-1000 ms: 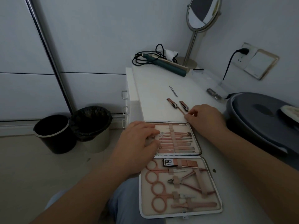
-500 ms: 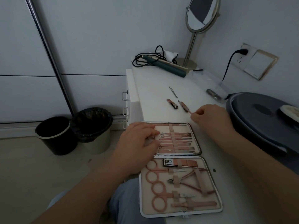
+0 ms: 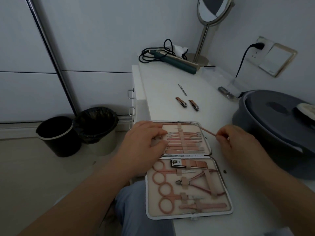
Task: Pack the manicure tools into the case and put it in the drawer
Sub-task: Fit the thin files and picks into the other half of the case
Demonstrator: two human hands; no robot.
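Manicure case point(image 3: 188, 213) open flat at the near edge of the white counter point(image 3: 163, 79), both halves lined in cream, hinge running left to right across the middle. Far half filled with a row of slim pink tools point(image 3: 185, 142) under one vertical elastic strap. Near half holding a large clipper point(image 3: 188, 163) along the hinge, two pairs of pink scissors point(image 3: 164, 189) at the left with ring handles side by side, a cuticle nipper point(image 3: 198, 183) at the right, and a short pink tool point(image 3: 211, 205) along the near rim.

Left hand point(image 3: 144, 143) resting on the left end of the far half, fingers loosely bent over the tool handles, gripping nothing that can be made out. Right hand point(image 3: 238, 143) just beside the case's right edge, thumb and forefinger pinching one end of a thin pink stick point(image 3: 208, 132), other end pointing toward the far right corner of the case.

Farther back on the counter, well apart from the case: two small nail clippers point(image 3: 187, 103) side by side, and beyond them a thin metal pick point(image 3: 182, 89). At the far end, a dark green hair iron point(image 3: 177, 63) with coiled black cord, and a round standing mirror point(image 3: 211, 11). At the right edge, a dark grey round basin point(image 3: 265, 120). Drawer handles point(image 3: 130, 93) on the counter's left face. On the floor at the left, two bins point(image 3: 76, 132) touching each other.
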